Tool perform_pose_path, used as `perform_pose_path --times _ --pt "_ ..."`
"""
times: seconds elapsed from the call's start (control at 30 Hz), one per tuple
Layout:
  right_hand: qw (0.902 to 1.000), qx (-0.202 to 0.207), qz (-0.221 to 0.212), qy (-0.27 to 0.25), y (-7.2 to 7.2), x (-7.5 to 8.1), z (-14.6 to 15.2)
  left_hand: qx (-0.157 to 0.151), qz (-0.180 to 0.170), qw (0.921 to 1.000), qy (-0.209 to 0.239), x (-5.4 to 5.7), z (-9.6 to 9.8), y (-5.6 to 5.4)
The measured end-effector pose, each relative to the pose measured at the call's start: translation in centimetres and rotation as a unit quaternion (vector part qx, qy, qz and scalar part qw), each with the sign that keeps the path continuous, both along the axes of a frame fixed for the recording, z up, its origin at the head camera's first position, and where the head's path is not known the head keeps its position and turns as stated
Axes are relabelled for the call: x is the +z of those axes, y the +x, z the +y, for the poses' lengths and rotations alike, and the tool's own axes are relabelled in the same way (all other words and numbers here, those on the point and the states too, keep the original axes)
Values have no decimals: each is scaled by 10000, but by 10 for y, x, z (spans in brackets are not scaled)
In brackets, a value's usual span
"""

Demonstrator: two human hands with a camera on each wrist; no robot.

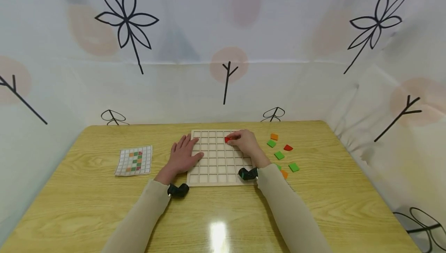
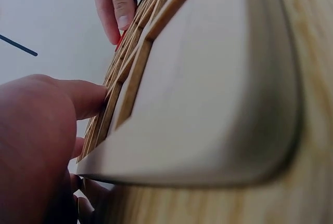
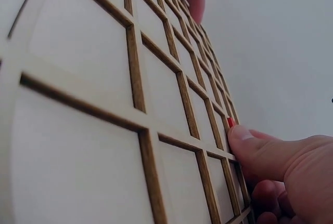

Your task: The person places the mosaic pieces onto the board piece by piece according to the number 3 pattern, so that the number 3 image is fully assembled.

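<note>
red piece point(image 1: 227, 139) is pinched by the right hand point(image 1: 247, 144), between the thumb and the bent fingers, which are closed with just the piece in their hold. it is held at the far part of a pale wooden board point(image 1: 212, 160), a bit right of the middle. whether it lies flat in one of the board's little squares cannot be told. the board's left edge is touched by the left hand point(image 1: 182, 155); its fingers are spread out wide and nothing is gripped by them.

the board is set on a yellow wood surface point(image 1: 195, 222). to the right of it, green pieces point(image 1: 279, 155), orange pieces point(image 1: 274, 137) and another red bit point(image 1: 288, 147) with a round edge are scattered. some are partly hidden by the right arm. to the left, well apart from the board, a paper point(image 1: 122, 162) is laid, marked with squares, some coloured orange, green and red. both arms are covered by pale sleeves point(image 1: 139, 214).
</note>
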State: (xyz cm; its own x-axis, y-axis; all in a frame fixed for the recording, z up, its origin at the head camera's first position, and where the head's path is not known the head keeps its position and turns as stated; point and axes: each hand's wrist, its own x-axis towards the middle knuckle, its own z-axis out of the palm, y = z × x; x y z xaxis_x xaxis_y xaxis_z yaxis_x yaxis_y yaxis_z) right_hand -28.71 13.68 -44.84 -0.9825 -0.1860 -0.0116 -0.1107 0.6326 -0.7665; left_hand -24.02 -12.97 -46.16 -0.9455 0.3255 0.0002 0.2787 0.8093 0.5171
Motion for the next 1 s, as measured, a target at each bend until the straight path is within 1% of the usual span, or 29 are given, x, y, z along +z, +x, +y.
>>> perform_pose_path --times 0.33,0.53,0.67,0.8,0.9,1.0 --pt "10000 29 19 -54 1 -1 -3 9 6 10000 -37 -2 -3 1" --pt "9999 54 51 -152 0 -4 2 30 12 10000 -57 -2 0 0" --pt "9996 109 14 -245 1 0 6 50 -2 9999 -98 -1 1 -1" --pt "9992 183 -23 -368 2 6 13 75 133 9999 -33 1 1 -1" --pt "9993 213 60 -303 5 11 21 80 251 9996 35 2 1 -1" --pt "9996 158 198 -157 8 16 30 68 228 9997 2 2 2 -2"
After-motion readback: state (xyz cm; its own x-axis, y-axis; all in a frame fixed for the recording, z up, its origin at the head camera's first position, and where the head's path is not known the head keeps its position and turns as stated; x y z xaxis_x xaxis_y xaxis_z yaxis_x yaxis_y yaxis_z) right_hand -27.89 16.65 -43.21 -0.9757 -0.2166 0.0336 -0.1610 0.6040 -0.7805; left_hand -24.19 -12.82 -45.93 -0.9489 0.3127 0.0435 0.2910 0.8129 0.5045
